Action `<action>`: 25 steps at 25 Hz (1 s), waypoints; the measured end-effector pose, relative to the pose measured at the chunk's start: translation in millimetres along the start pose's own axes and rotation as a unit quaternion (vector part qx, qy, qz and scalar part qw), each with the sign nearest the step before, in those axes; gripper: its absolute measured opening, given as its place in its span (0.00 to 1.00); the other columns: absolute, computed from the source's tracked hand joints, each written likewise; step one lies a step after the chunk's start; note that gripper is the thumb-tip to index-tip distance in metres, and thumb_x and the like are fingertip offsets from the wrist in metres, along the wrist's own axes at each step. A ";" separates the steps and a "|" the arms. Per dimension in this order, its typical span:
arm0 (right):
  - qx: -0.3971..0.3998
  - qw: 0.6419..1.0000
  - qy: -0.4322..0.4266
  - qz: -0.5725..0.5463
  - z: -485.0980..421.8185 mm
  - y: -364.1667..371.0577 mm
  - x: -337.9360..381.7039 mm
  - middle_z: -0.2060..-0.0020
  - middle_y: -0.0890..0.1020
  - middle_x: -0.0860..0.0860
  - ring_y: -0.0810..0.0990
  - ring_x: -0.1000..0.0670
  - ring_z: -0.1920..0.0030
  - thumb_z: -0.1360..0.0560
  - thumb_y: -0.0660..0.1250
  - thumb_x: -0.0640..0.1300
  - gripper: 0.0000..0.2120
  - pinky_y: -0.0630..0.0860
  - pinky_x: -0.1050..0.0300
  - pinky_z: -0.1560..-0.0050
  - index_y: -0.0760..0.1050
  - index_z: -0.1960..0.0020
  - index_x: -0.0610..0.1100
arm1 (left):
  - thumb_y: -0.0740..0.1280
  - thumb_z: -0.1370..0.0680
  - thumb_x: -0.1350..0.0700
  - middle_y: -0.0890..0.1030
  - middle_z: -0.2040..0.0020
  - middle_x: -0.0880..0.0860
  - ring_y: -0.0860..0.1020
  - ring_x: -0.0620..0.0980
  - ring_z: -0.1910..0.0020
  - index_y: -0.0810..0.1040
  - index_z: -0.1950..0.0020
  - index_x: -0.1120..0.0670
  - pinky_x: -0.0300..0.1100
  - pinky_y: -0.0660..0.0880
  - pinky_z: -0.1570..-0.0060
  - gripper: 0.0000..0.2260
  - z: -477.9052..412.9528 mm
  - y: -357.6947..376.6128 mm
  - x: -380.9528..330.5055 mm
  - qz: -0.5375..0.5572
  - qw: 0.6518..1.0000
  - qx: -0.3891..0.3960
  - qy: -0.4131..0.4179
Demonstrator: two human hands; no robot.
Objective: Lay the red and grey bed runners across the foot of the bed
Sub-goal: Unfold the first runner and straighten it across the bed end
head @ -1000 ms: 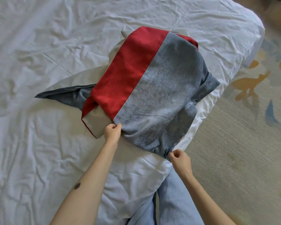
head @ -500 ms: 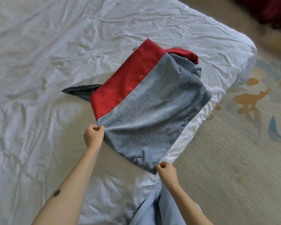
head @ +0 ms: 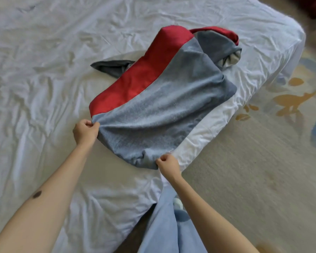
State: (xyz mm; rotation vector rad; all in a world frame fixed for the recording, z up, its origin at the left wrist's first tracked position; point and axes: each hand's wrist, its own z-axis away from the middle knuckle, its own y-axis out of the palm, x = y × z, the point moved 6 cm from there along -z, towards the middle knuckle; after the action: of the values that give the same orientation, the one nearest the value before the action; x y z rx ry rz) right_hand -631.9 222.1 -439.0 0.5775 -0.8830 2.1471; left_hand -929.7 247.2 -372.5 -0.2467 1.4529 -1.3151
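Observation:
A red and grey bed runner [head: 153,110] lies bunched and partly folded near the corner of the bed [head: 44,88], which is covered in a wrinkled white sheet. A dark grey tail of the cloth sticks out to the left behind it. My left hand [head: 85,133] pinches the runner's near left corner, where red meets grey. My right hand [head: 167,164] grips the near right grey corner close to the mattress edge. The near edge is stretched between both hands.
The mattress edge [head: 208,136] runs diagonally on the right, with a rounded corner at the top right. Beige carpet [head: 254,170] with orange and blue patterns lies beyond it. My blue trouser legs [head: 164,225] stand against the bedside at the bottom.
Both hands have pulled the runner's near edge toward me and to the left. The cloth has spread out, and the pale underside flap at the near left corner is gone from sight.

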 end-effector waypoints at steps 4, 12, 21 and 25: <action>0.009 1.000 -0.012 0.020 30.7 37.5 2.8 0.77 0.60 0.48 0.58 0.51 0.74 0.28 0.60 0.37 0.18 0.57 0.55 0.68 0.56 0.73 0.44 | 0.67 0.28 0.59 0.78 0.61 0.59 0.77 0.57 0.57 0.75 0.61 0.58 0.45 0.72 0.54 0.04 11.4 -33.6 40.8 0.011 1.000 0.009 0.000; -0.019 1.000 -0.004 0.003 88.0 144.6 12.9 0.77 0.59 0.49 0.58 0.51 0.74 0.29 0.61 0.37 0.18 0.54 0.56 0.71 0.55 0.73 0.44 | 0.67 0.28 0.59 0.75 0.68 0.52 0.74 0.53 0.62 0.71 0.68 0.54 0.41 0.69 0.58 0.10 -10.0 -110.5 117.9 0.022 0.999 0.017 0.026; -0.042 0.999 0.007 -0.031 173.1 304.6 43.3 0.78 0.61 0.48 0.59 0.50 0.75 0.31 0.60 0.37 0.17 0.58 0.54 0.70 0.56 0.74 0.44 | 0.68 0.28 0.59 0.82 0.54 0.63 0.79 0.60 0.52 0.77 0.61 0.58 0.44 0.71 0.53 0.03 -43.2 -220.0 254.0 -0.019 0.998 0.036 0.050; -0.021 0.999 0.027 -0.021 206.9 357.1 29.1 0.74 0.65 0.46 0.64 0.48 0.70 0.31 0.60 0.38 0.12 0.59 0.55 0.68 0.61 0.71 0.42 | 0.68 0.29 0.59 0.80 0.60 0.61 0.78 0.61 0.55 0.76 0.63 0.59 0.46 0.72 0.54 0.04 -37.9 -243.1 303.5 -0.023 0.997 0.050 0.057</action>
State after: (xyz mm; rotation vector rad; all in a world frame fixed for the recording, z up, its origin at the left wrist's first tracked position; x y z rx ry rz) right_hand -898.0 -94.6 -429.8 0.5107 -0.8767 2.0918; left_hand -1190.2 -43.6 -357.3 -0.1426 1.4789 -1.4539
